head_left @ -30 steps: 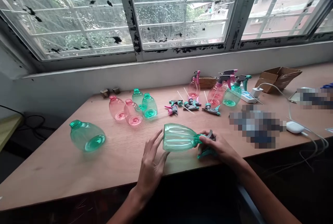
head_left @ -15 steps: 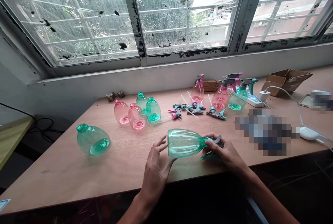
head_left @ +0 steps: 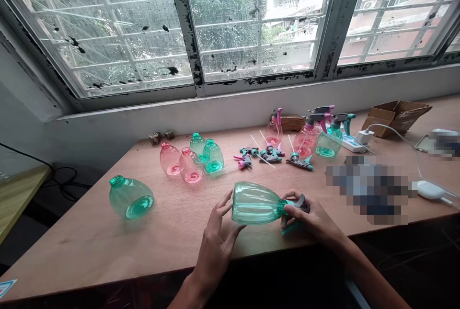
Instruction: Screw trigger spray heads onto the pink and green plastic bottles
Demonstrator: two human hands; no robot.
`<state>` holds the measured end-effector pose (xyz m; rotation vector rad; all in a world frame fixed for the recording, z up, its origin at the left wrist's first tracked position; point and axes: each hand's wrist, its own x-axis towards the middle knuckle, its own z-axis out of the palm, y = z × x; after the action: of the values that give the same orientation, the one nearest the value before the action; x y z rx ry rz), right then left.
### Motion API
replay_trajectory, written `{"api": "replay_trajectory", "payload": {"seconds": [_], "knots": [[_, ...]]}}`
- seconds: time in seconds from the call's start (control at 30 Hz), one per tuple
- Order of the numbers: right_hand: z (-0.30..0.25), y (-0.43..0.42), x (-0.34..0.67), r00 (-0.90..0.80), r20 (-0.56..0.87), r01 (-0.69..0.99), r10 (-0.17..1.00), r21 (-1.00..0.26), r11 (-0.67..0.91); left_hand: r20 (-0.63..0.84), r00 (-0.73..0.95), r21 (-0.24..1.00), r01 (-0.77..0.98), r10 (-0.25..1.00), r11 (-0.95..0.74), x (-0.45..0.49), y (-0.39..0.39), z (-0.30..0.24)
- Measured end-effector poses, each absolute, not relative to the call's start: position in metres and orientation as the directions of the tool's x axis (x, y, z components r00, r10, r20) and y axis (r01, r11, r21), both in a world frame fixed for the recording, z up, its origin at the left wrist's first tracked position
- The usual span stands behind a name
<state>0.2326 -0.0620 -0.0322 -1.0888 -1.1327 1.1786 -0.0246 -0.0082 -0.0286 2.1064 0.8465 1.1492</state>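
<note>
A green see-through spray bottle point(head_left: 256, 203) lies on its side across the front of the wooden table point(head_left: 82, 237), base to the left. My left hand point(head_left: 218, 236) rests against that base with its fingers spread. My right hand point(head_left: 312, 216) is wrapped round the grey and green trigger head point(head_left: 299, 202) at the bottle's neck. Another green bottle point(head_left: 131, 198) without a head lies to the left.
Further back stand pink bottles point(head_left: 180, 163) and green bottles point(head_left: 209, 153), loose trigger heads point(head_left: 268, 154) and three assembled sprayers point(head_left: 316, 131). A power strip point(head_left: 354, 142), cables, a white mouse point(head_left: 428, 188) and a cardboard box point(head_left: 395, 113) sit on the right. A window sill runs behind.
The view has tilted and shifted slightly. My hands and the bottle have kept almost the same hold, with the right hand still on the trigger head.
</note>
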Motion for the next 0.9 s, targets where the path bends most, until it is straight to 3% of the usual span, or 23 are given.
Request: {"api": "replay_trajectory", "payload": {"seconds": [0.23,0.47,0.67,0.77,0.9], "knots": [[-0.037,-0.063,0.234,-0.012,0.085,-0.104,0.996,-0.991,0.083,0.428,0.419,0.812,0.211,0.801,-0.544,-0.029,-0.007,-0.024],[-0.038,-0.06,0.235,0.014,0.051,-0.173,0.999,-0.984,0.053,0.482,0.471,0.761,0.193,0.739,-0.62,-0.029,-0.007,-0.027],[-0.036,-0.063,0.233,-0.004,0.055,-0.118,0.998,-0.992,0.054,0.404,0.498,0.789,0.235,0.768,-0.568,-0.03,-0.009,-0.024],[-0.035,-0.062,0.232,-0.021,0.028,-0.135,0.999,-0.99,0.025,0.456,0.474,0.761,0.23,0.753,-0.606,-0.029,-0.008,-0.031],[-0.037,-0.061,0.234,-0.005,0.009,-0.173,1.0,-0.985,0.008,0.606,0.448,0.617,0.258,0.657,-0.744,-0.028,-0.008,-0.033]]}}
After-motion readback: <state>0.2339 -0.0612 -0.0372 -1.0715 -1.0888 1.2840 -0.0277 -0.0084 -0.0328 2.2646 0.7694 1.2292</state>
